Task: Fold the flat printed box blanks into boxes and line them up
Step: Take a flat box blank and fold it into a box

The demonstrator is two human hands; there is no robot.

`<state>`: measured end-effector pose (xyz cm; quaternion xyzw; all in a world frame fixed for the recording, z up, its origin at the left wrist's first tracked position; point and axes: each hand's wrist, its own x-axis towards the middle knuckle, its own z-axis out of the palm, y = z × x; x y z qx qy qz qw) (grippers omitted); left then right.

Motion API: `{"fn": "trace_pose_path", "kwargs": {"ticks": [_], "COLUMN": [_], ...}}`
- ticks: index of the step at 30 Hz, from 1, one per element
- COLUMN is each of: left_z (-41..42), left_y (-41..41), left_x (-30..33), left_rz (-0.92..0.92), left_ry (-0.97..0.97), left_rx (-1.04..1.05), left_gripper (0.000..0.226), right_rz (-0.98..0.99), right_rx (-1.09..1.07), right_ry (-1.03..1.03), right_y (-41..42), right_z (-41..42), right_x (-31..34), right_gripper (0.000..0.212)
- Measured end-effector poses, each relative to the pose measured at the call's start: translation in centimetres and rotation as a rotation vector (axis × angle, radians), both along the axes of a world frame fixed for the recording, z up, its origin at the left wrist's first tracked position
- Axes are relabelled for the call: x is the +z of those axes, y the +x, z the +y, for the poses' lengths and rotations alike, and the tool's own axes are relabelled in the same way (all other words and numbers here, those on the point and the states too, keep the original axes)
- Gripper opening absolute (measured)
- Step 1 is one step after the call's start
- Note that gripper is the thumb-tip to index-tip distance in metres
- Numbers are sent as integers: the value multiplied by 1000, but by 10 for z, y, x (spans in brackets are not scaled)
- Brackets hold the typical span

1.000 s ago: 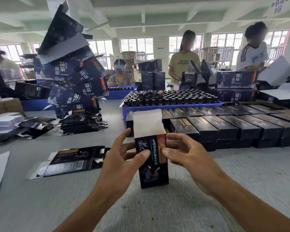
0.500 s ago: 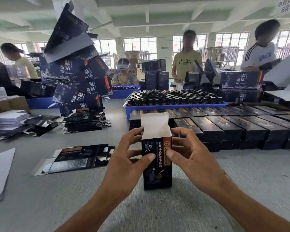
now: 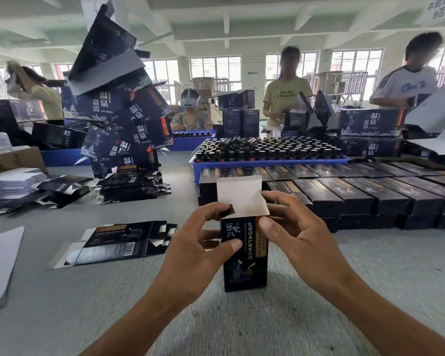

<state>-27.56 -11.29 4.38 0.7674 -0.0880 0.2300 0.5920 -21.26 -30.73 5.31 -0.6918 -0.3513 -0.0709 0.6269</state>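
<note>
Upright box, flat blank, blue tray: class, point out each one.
upright box (image 3: 244, 253), head view, printed front face
flat blank (image 3: 113, 242), head view, dark middle panel
blue tray (image 3: 267, 162), head view, front rim

Box (image 3: 244, 263) black, gold script, white flap; tray (image 3: 267, 164) blue; table (image 3: 88, 304) grey

Yellow T-shirt (image 3: 286, 96) reads "Hello Tuesday"; large boxes (image 3: 370, 123) "温泉苗浴".

Table: grey worktop (image 3: 62, 317), bare in the foreground.
Tray: blue tray (image 3: 267, 161) packed with upright dark bottles (image 3: 280, 149), three lying on top.
Large cartons: tilted stack of dark printed cartons (image 3: 123, 116) at the left.
People: three across the table, one seated with a headset (image 3: 189, 102).
Windows: far wall.
</note>
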Motion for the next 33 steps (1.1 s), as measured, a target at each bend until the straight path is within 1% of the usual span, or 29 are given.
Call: {"fn": "trace_pose_path", "kwargs": {"ticks": [3,7,12,16,21,23,29,33], "left_z": [0,3,3,1,-1,-1,-3,-5], "left_y": [-1,-2,-1,0,-1,-2,-5,-5], "left_x": [1,2,1,4,4,4,7,8], "left_rz": [-2,-34,-101,-195,-236,-225,-216,-234], "left_ry": [14,14,48,95,126,123,136,132], "left_rx": [7,4,43,113,146,141,160,165], "left_gripper": [55,35,32,22,21,20,28,26], "right_rz": [-14,-43,-28,-11,-5,-2,11,20], "right_rx": [-3,-25,-26,-1,34,22,-20,-18], "right_ry": [-4,-70,-86,-83,27,39,57,84], "right_y": [-1,-3,-4,-4,-7,-7,-9,-12], "right_z": [-1,-2,-1,-1,2,2,3,1], "right_x": [1,2,2,4,7,6,7,10], "right_gripper": [40,36,37,34,30,26,13,33]}}
